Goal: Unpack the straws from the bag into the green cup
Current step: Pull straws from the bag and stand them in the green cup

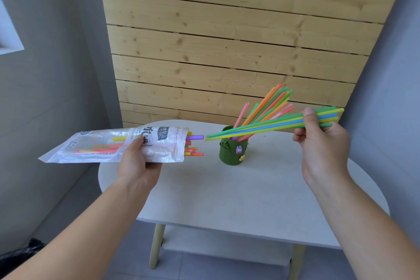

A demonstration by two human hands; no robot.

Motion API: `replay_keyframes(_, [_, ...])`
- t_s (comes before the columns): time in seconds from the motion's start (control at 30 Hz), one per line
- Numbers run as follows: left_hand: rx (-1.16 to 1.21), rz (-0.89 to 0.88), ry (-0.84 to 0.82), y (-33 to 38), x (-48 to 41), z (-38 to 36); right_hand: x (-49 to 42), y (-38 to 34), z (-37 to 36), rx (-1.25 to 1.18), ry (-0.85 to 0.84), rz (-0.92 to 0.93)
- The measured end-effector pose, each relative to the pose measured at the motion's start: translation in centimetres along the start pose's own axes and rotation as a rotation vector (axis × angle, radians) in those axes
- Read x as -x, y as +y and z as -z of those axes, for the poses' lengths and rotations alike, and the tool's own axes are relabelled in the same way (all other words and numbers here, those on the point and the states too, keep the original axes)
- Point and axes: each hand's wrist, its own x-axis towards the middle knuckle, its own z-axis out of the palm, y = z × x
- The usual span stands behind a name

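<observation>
Both forearms reach up from the bottom corners toward a white oval table (238, 191) on pale wooden legs. From where I sit, my left hand (136, 161) is curled around the underside of a clear plastic bag (109, 145), thumb pressed on top near its printed label, holding it roughly level above the table's left edge with the open mouth pointing right. Coloured straws in the bag (193, 145) poke out of that mouth: purple, yellow, orange and red ends. My right hand (322, 141) is closed around a small bundle of straws (268, 126), green, yellow and blue, gripped near their right ends between thumb and fingers; the bundle slopes down to the left, its free tips just beside the bag's mouth but apart from it, passing in front of the cup's rim. Between my hands the green cup (233, 151) stands upright on the table, with small figures stuck on its side. Straws in the cup (266, 109) lean to the right, fanning out in orange, green and pink. Behind it is a wooden plank wall (227, 41); grey walls stand at both sides.
</observation>
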Motion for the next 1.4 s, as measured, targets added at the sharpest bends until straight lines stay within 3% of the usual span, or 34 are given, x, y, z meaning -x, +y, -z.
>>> replay_keyframes(0.47, [-0.111, 0.031, -0.086, -2.0, 1.0, -0.4, 0.3, 0.7, -0.2, 0.217, 0.091, 0.230])
replay_keyframes(0.77, [-0.157, 0.050, -0.088, -3.0, 1.0, -0.5, -1.0, 2.2, -1.2, 0.384, 0.000, 0.287])
replay_keyframes(1.4, [-0.164, 0.053, -0.082, -3.8, 0.5, -0.5, -2.1, 5.7, -3.6, 0.339, -0.034, 0.008])
